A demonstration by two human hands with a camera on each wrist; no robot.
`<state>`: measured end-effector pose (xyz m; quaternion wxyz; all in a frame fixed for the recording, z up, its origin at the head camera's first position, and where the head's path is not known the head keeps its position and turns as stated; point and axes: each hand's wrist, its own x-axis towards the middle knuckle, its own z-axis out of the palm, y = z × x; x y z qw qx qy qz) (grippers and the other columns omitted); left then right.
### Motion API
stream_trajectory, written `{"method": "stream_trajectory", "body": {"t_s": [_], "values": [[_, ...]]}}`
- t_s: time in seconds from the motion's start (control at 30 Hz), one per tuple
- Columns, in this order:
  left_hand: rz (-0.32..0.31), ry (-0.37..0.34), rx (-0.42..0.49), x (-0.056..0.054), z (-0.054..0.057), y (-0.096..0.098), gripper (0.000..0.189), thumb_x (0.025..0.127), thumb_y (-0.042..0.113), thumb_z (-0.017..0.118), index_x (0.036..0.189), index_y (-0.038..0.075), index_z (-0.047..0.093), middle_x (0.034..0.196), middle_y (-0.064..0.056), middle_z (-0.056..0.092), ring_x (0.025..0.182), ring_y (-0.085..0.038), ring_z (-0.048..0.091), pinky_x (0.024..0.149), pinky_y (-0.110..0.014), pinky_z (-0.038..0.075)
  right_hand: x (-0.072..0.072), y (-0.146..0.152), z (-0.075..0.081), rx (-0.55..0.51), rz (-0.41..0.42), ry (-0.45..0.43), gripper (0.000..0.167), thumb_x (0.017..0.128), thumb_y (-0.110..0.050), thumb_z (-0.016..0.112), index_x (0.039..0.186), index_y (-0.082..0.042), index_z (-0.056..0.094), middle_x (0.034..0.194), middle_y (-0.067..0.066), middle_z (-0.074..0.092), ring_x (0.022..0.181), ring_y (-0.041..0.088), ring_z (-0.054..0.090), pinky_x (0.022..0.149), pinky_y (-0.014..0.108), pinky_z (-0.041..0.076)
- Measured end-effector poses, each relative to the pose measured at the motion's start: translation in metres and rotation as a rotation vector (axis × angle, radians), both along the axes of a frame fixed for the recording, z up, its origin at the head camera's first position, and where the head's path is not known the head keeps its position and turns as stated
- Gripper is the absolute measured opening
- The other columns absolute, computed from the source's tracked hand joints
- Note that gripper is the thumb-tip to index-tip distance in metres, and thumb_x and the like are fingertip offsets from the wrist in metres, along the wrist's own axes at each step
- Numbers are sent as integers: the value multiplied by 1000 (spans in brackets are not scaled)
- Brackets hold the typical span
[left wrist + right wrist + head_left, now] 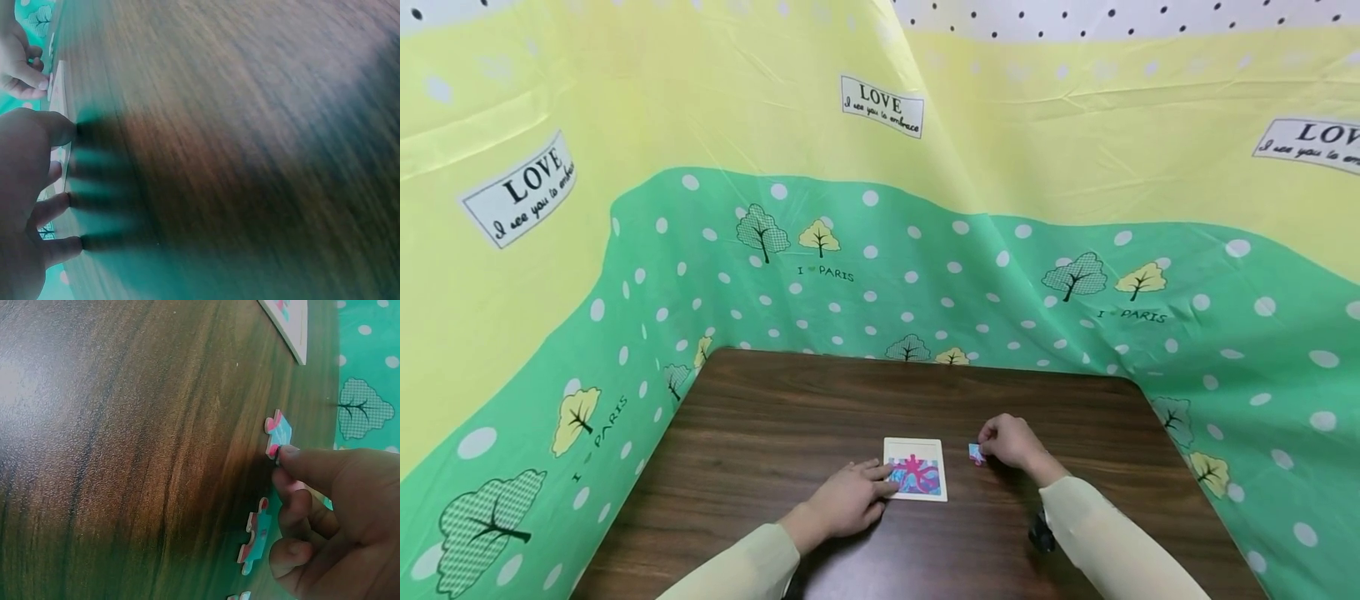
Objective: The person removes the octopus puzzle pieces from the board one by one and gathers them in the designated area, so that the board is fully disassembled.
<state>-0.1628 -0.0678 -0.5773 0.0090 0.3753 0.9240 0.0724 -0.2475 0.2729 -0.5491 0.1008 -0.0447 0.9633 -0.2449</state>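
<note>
A white-framed jigsaw puzzle point(942, 487), partly filled with a pink octopus on blue, lies on the table. My left hand point(847, 500) rests at its left side, fingers spread, with fingertips on the frame. In the left wrist view the left hand point(28, 181) has its fingertips down by the frame's edge. To the right of the frame, my right hand point(1011, 442) pinches a pink and blue puzzle piece point(974, 453) between thumb and fingers. The right wrist view shows this puzzle piece point(281, 432) at the thumb tip of the right hand point(337, 512).
Another puzzle piece point(255, 540) lies beside the curled fingers, and a further piece point(240, 595) is cut off at the lower edge. Beneath everything is a dark wooden table point(790, 400). A green and yellow printed curtain point(880, 250) surrounds it at the back and sides.
</note>
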Motion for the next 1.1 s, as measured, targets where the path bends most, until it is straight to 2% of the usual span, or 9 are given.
{"method": "stream_trajectory", "body": {"t_s": [0.3,0.5,0.73,0.93,1.1], "values": [[-22,63,-19,0,1,0,42,98,31,64,140,27,65,151,-3,57,139,-30,54,109,-57,47,6,-4,6,-63,63,27,4,87,-10,79,85,-10,76,78,-2,70,70,15,58,63,30,48],[-49,132,-17,-3,-3,2,40,94,30,65,134,26,68,144,-4,60,137,-28,54,113,-57,43,15,-14,14,-75,100,21,6,88,-10,78,85,-13,74,72,-5,67,65,11,58,59,27,48],[-58,147,-25,-5,-5,3,42,93,30,66,134,25,68,141,-3,60,135,-23,55,113,-53,44,24,-35,14,-83,153,39,7,87,-12,81,88,-16,75,77,-8,66,67,10,57,59,28,48],[-64,150,-40,-5,-4,5,48,92,31,67,140,27,64,147,-1,57,137,-23,54,112,-54,44,31,-54,10,-99,234,53,9,88,-14,81,96,-13,76,85,-7,67,76,11,58,68,31,51],[-82,142,-49,-4,-2,10,49,96,36,64,145,28,60,154,0,53,140,-24,52,113,-55,44,34,-66,5,-120,296,99,17,87,-15,82,102,-10,76,98,1,72,92,18,65,83,43,56]]}}
